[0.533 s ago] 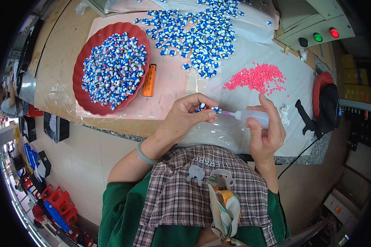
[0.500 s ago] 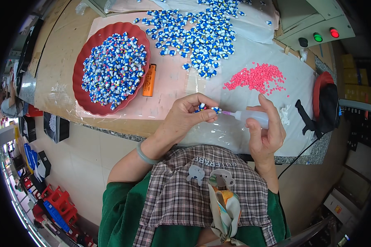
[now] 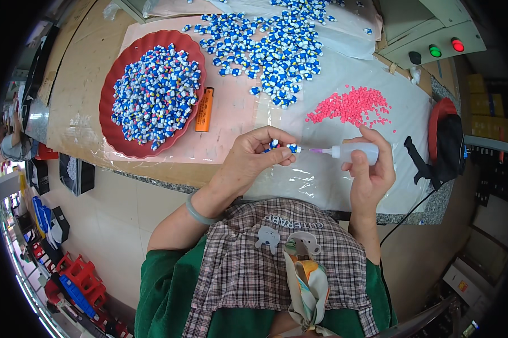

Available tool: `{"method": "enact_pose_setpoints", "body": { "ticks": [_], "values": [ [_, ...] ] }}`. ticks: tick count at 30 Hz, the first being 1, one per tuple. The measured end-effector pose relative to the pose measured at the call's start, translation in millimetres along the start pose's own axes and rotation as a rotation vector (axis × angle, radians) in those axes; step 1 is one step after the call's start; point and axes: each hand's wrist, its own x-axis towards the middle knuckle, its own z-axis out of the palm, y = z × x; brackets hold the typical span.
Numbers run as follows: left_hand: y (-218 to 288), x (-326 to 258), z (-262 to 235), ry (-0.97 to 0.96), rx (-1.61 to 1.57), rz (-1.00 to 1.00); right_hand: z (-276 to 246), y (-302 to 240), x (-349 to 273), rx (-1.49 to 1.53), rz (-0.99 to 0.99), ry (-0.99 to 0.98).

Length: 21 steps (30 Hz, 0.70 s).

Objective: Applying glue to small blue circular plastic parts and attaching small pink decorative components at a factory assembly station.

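Observation:
My left hand (image 3: 259,155) is closed on a few small blue-and-white figurines (image 3: 292,148); one pokes out between thumb and fingertips, others sit in the curled fingers. In my right hand (image 3: 372,172) is a translucent squeeze bottle (image 3: 360,151) with a thin pinkish nozzle, lying level. Its tip points left at the figurine, with a small gap between them. Beyond the bottle lies a scatter of tiny pink pieces (image 3: 352,107) on the pale sheet. More blue-and-white figurines (image 3: 276,56) are spread loose at the far middle of the table.
A red scalloped bowl (image 3: 106,107) full of similar figurines stands at the left, an orange tube-shaped object (image 3: 205,110) beside it. A black cloth (image 3: 448,146) hangs on a red container at the right edge. A grey box (image 3: 445,50) with lit buttons stands far right.
My right hand has drawn the bottle a little to the right, so its nozzle tip has come away from the figurine. My left hand has barely moved.

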Motion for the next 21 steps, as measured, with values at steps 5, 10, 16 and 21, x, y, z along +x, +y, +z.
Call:
{"method": "enact_pose_setpoints", "body": {
  "ticks": [5, 10, 16, 21],
  "values": [
    [3.4, -0.9, 0.9, 0.016, 0.034, -0.028, -3.5, 23.5, 9.3, 0.481, 0.319, -0.049],
    [3.3, -4.0, -1.9, 0.013, 0.032, -0.028, -1.8, 29.6, 14.2, 0.444, 0.445, -0.181],
    [3.0, -7.6, -1.8, 0.010, 0.021, -0.023, 11.3, 42.6, 19.9, -0.241, 0.145, -0.203],
    [3.6, -10.2, -5.2, -0.020, 0.056, -0.042, 32.3, 37.6, 34.4, -0.407, -0.118, -0.238]
  ]
}}
